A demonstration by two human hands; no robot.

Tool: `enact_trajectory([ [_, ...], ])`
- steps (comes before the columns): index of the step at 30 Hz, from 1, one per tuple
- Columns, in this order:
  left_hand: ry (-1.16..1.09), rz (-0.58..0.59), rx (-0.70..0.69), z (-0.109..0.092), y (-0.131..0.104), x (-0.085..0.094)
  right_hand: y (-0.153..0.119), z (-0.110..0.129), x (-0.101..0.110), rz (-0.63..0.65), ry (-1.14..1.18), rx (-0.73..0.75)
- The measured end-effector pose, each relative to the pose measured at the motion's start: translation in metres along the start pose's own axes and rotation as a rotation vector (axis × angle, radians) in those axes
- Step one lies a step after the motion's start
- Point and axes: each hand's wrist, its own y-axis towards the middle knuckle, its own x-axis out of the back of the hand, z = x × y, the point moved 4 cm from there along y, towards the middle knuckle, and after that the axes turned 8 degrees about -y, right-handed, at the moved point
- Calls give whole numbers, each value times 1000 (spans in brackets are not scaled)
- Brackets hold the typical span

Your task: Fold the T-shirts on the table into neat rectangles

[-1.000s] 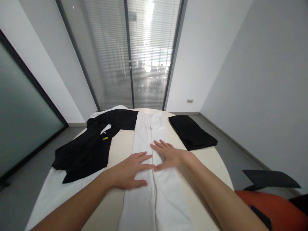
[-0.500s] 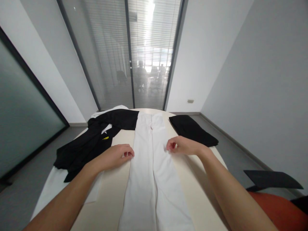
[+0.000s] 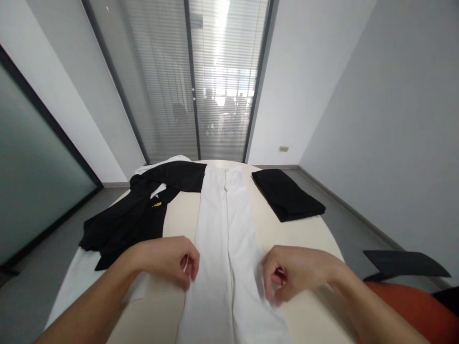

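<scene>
White trousers [image 3: 215, 248] lie lengthwise down the table, waist at the far end and the two legs side by side toward me. My left hand [image 3: 172, 260] is at their left edge, fingers curled in a pinch on the border of the cloth. Across from it, my right hand [image 3: 296, 272] pinches the right edge, its fingertips slightly blurred. The fingertips partly hide the cloth they grip. A crumpled black garment [image 3: 132, 215] with a small yellow mark rests to the left, one sleeve reaching the trousers.
A folded black garment [image 3: 287, 196] lies at the table's far right. White cloth [image 3: 71, 282] shows under the black garment on the left. The pale round-edged table [image 3: 304, 231] has an orange chair [image 3: 412, 306] at its right. Behind stands a glass partition with blinds [image 3: 222, 119].
Both hands have moved toward me along the trousers' edges, from about mid-length to lower down the legs. The trousers and the black garments stay in place.
</scene>
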Motion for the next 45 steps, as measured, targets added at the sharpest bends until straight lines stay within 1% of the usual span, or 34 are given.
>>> enact_trajectory([
  [2,91,59,-34,-16,-2,-18,1,8,-14,39,-24,23],
  [4,203,80,-103,-30,-2,-36,4,15,-25,55,-72,34],
  [6,313,62,-113,-38,0,-50,7,20,-34,47,-156,20],
  [8,410,31,-86,-41,1,-60,9,24,-38,15,-270,-28],
  [11,505,4,-68,-45,0,-67,12,29,-40,-28,-383,-102],
  [15,553,0,-42,-51,-2,-73,14,38,-40,-15,-435,-133],
  [17,597,18,-15,-54,-2,-78,15,41,-40,-5,-457,-138],
  [19,666,12,-20,-57,-1,-82,15,43,-39,0,-457,-136],
  [23,739,-58,-82,-66,-3,-84,11,43,-37,-8,-414,-88],
  [25,720,-79,-73,-73,-8,-80,9,47,-36,-29,-404,-13],
  [27,687,-72,-33,-80,-16,-75,7,51,-35,-30,-389,45],
  [30,617,-6,-14,-90,-26,-70,5,56,-34,49,-325,47],
  [32,565,17,-47,-93,-32,-65,3,59,-31,99,-257,58],
  [34,515,-10,-122,-93,-35,-57,2,61,-24,91,-190,83],
  [36,447,-85,-218,-92,-37,-44,0,63,-11,39,-120,112],
  [38,363,-188,-278,-91,-37,-26,-3,64,5,-40,-64,155],
  [42,235,-333,-317,-90,-31,14,-9,65,47,-293,-64,197],
  [45,180,-433,-369,-91,-21,46,-6,60,76,-413,-4,195],
])
